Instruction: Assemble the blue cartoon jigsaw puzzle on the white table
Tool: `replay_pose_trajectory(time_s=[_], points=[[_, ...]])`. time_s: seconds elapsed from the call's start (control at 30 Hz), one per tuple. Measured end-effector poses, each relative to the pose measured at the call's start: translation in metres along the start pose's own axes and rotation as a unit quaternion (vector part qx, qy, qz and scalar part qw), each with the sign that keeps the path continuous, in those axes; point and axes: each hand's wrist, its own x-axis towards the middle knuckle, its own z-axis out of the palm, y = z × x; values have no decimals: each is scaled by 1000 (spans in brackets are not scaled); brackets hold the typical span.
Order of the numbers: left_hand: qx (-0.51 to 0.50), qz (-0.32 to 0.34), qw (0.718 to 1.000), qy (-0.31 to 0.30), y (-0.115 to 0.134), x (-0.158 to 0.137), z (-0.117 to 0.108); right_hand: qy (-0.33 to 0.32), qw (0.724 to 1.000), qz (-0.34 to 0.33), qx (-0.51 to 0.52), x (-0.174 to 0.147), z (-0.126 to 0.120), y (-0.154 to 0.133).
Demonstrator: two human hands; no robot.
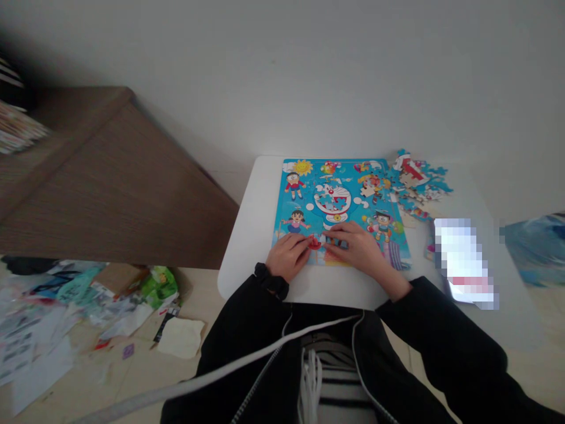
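Note:
A cartoon jigsaw puzzle (309, 203) with a blue background lies flat on a white table. Over its lower edge, the fingertips of my left hand (289, 256) pinch a small red puzzle piece (315, 242). My right hand (356, 246) comes in from the other side, its fingers bent and close together at the piece's white right end. Whether the red and white parts are one piece or two is too small to tell. My right hand covers part of the puzzle's lower picture. A black scrunchie (270, 282) circles my left wrist.
Loose puzzle pieces (415, 176) are heaped at the puzzle's upper right, some overlapping its corner. A phone with a blurred-out screen (463, 259) rests on the white table (245, 235) to the right. A brown wooden cabinet (176, 200) stands left; bags and papers (101, 294) litter the floor.

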Motion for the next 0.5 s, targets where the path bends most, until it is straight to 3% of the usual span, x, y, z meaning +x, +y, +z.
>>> replay_pose_trajectory(time_s=[0.5], points=[[25, 17, 999, -21, 0, 2, 1, -31, 993, 0, -111, 1, -4, -12]])
